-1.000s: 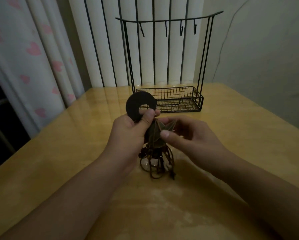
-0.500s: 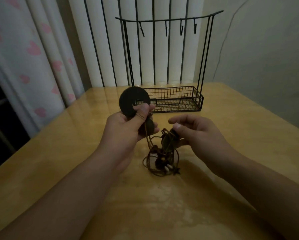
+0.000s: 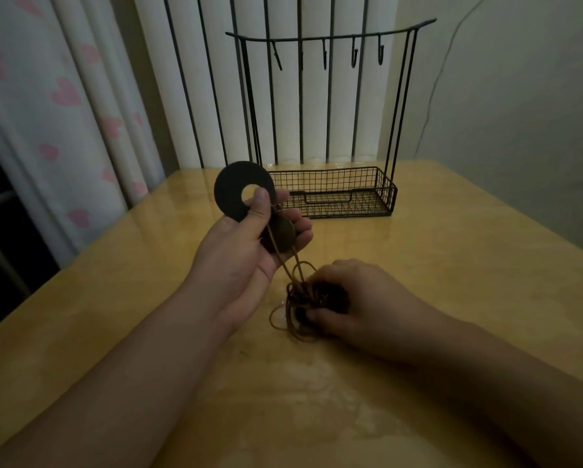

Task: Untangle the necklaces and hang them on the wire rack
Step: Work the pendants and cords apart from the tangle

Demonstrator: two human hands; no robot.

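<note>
Head view, flat black ring pendant [image 3: 231,194], tangled cords [image 3: 296,298]

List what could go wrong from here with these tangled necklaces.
1. The left hand grips the black ring pendant and a bronze disc pendant while the right hand grips the cord tangle on the table; the cords between them run taut, so pulling further may tighten knots.
2. Two pendants in one hand may slip or knock together.
3. Dim light may hide which cord crosses which.
</note>
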